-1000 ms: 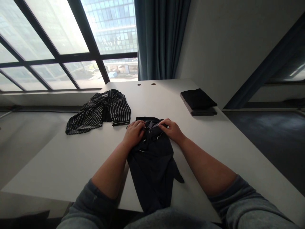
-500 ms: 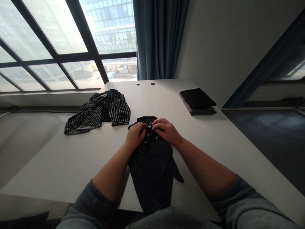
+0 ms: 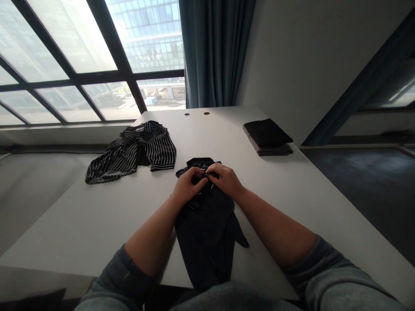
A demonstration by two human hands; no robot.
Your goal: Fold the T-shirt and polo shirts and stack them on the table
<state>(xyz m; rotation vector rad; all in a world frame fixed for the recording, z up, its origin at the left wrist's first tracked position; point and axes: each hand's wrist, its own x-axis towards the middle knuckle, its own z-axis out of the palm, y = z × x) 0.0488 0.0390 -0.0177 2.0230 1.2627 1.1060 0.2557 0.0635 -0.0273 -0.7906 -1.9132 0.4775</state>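
Note:
A dark navy shirt (image 3: 207, 233) lies lengthwise on the white table (image 3: 292, 190), its lower end hanging over the near edge. My left hand (image 3: 187, 186) and my right hand (image 3: 224, 179) meet at its collar end, fingertips pinched together on the placket just below the collar, beside the small light buttons. Both hands are closed on the fabric. Grey sleeves are pushed up on both forearms.
A black shirt with white stripes (image 3: 136, 151) lies crumpled at the table's left. A stack of folded dark garments (image 3: 268, 137) sits at the far right. Two round cable holes (image 3: 196, 114) are near the far edge. Windows and a blue curtain (image 3: 214, 52) stand behind.
My hands have drawn closer together at the collar, from apart on the fabric to fingertips meeting in a pinch. The shirt's collar end has bunched slightly.

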